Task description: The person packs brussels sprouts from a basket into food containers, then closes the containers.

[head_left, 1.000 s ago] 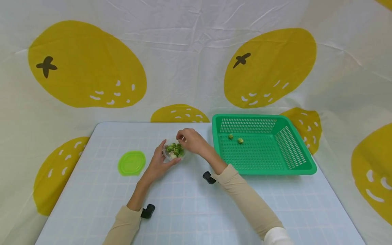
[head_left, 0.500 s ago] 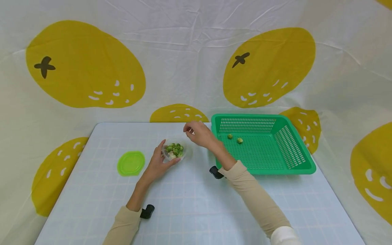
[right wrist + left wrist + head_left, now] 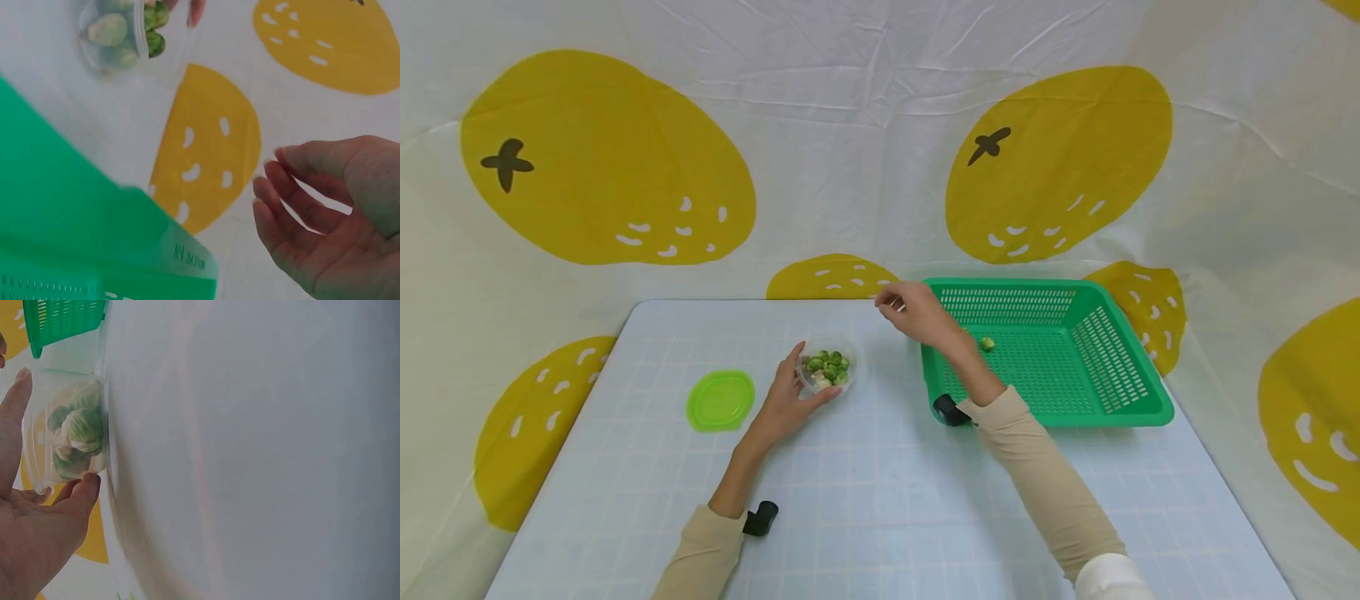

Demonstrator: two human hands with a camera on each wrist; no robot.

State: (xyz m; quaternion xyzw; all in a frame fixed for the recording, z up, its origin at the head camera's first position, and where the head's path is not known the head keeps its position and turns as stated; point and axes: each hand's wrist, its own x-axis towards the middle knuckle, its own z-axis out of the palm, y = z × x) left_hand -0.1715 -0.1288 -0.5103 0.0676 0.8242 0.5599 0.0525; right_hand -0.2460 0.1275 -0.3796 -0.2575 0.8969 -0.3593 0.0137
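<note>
A small clear plastic container [image 3: 850,382] of Brussels sprouts [image 3: 831,364] stands on the table. My left hand [image 3: 786,404] grips it from the left, thumb on the near side and fingers round the far side. In the left wrist view the sprouts [image 3: 82,430] show through the container's wall. Up in the air by the far left corner of the green basket [image 3: 1037,419] is my right hand [image 3: 921,312], its fingers loosely bent. The right wrist view shows nothing between the thumb and fingers of that hand [image 3: 331,212].
One Brussels sprout [image 3: 988,343] lies inside the basket, and another beside it is mostly hidden by my right arm. A light green lid [image 3: 721,401] lies flat left of my left hand. A fruit-print curtain [image 3: 850,167] hangs behind the table.
My right hand has moved away from over the container, to the right and farther back, towards the basket's corner. My left hand stays on the container.
</note>
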